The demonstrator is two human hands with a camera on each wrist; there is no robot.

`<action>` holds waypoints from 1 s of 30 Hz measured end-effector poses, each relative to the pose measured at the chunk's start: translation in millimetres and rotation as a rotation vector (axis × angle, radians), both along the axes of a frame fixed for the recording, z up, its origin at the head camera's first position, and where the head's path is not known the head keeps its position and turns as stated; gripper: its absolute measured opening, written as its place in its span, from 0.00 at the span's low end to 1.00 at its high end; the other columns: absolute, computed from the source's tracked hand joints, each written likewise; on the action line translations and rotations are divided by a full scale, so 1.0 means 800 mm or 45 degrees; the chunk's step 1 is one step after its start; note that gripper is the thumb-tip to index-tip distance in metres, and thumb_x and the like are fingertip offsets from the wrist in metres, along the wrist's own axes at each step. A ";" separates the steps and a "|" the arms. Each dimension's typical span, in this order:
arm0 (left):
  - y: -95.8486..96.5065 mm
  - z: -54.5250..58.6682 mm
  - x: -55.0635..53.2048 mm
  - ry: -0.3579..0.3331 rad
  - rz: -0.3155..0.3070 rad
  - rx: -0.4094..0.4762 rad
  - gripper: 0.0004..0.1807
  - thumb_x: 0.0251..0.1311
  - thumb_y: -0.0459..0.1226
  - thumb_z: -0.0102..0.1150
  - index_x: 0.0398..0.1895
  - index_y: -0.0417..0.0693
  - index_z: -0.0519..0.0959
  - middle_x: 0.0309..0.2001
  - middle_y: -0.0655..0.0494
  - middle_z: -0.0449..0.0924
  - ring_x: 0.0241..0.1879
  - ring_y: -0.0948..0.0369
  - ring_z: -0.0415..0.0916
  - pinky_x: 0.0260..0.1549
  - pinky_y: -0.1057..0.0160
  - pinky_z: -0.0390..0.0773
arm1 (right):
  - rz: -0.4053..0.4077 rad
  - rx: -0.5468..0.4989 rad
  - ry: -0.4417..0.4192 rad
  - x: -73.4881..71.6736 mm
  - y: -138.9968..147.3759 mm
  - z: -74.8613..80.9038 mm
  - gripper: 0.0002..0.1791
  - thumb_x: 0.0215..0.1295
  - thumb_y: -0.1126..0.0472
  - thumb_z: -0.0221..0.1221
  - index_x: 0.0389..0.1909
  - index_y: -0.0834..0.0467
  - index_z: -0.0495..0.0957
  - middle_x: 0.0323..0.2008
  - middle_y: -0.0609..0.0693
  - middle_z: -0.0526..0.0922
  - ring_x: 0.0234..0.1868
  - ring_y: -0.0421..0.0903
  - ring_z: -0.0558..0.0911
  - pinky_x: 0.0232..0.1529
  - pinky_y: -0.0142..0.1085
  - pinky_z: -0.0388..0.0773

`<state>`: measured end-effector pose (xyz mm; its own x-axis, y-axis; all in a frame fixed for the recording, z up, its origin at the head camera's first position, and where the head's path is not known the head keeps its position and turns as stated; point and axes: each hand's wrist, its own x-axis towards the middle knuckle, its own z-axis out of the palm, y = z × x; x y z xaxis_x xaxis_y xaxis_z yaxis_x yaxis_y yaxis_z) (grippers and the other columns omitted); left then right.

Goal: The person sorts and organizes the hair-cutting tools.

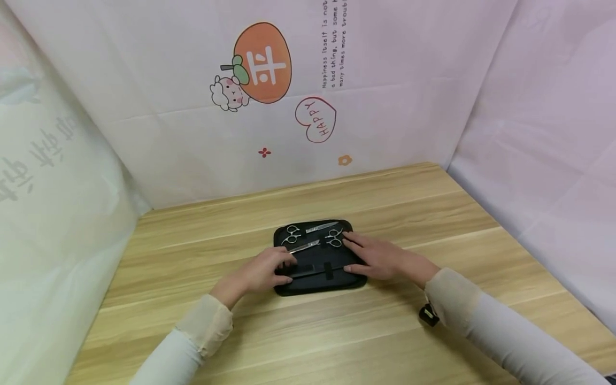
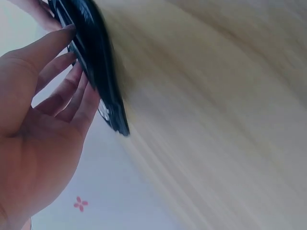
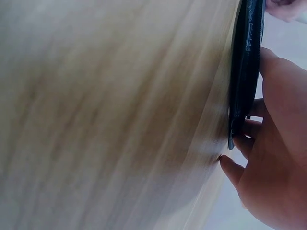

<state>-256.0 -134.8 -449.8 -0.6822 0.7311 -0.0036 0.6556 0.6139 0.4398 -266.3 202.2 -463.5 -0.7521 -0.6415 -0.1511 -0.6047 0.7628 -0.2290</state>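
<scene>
A black case (image 1: 317, 282) lies open-faced on the wooden table. In its upper half, two pairs of scissors (image 1: 291, 234) lie in opposite directions, their middles hidden by dark material. A dark flat strip (image 1: 302, 270) shows lower down, beside a small black tab (image 1: 329, 270). My left hand (image 1: 263, 270) rests at the case's left side, fingers relaxed over its interior and thumb near the lower band. On the opposite side, my right hand (image 1: 377, 258) touches the case with spread fingers. In the left wrist view, the thumb and fingers (image 2: 88, 103) meet the case's edge.
Near the right sleeve, a small black object (image 1: 428, 315) sits on the wooden table (image 1: 308, 342). A white printed sheet (image 1: 183, 96) hangs behind the table, and pale sheets (image 1: 544, 133) flank both sides.
</scene>
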 end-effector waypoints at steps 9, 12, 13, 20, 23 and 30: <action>-0.009 0.008 0.002 0.037 -0.082 -0.016 0.15 0.61 0.33 0.71 0.50 0.37 0.86 0.47 0.49 0.83 0.46 0.56 0.80 0.49 0.57 0.81 | -0.008 -0.010 -0.027 -0.001 0.000 0.002 0.42 0.79 0.37 0.45 0.80 0.62 0.54 0.82 0.57 0.48 0.79 0.58 0.55 0.74 0.55 0.60; -0.004 0.007 0.003 0.032 -0.085 -0.033 0.15 0.63 0.34 0.70 0.51 0.37 0.86 0.49 0.49 0.82 0.49 0.55 0.80 0.51 0.56 0.81 | -0.024 -0.025 -0.047 -0.001 -0.001 0.001 0.40 0.81 0.37 0.41 0.80 0.61 0.55 0.82 0.57 0.48 0.79 0.58 0.55 0.74 0.55 0.59; -0.003 0.006 0.003 0.026 -0.082 -0.036 0.15 0.63 0.34 0.70 0.52 0.38 0.86 0.50 0.49 0.82 0.50 0.55 0.80 0.52 0.56 0.80 | -0.032 -0.029 -0.055 -0.001 -0.002 0.001 0.40 0.81 0.37 0.40 0.80 0.61 0.55 0.82 0.56 0.48 0.79 0.58 0.54 0.74 0.55 0.58; 0.004 0.002 0.000 0.023 -0.083 -0.029 0.15 0.63 0.35 0.70 0.51 0.40 0.86 0.51 0.50 0.81 0.53 0.54 0.79 0.56 0.54 0.78 | -0.028 -0.066 -0.052 -0.001 -0.002 0.001 0.40 0.82 0.38 0.38 0.79 0.63 0.56 0.81 0.59 0.50 0.79 0.60 0.55 0.73 0.57 0.59; 0.006 0.001 -0.002 0.022 -0.088 -0.032 0.15 0.63 0.35 0.71 0.51 0.40 0.87 0.50 0.51 0.81 0.51 0.55 0.79 0.54 0.56 0.79 | -0.034 -0.066 -0.051 -0.002 -0.002 0.001 0.40 0.82 0.37 0.36 0.79 0.63 0.55 0.81 0.59 0.50 0.79 0.60 0.55 0.73 0.57 0.59; 0.006 0.001 -0.004 0.014 -0.107 -0.037 0.15 0.63 0.35 0.70 0.52 0.40 0.87 0.51 0.51 0.81 0.48 0.57 0.79 0.50 0.60 0.80 | -0.060 -0.086 -0.101 -0.006 -0.001 0.000 0.37 0.83 0.40 0.35 0.79 0.61 0.57 0.81 0.57 0.50 0.79 0.59 0.54 0.75 0.56 0.57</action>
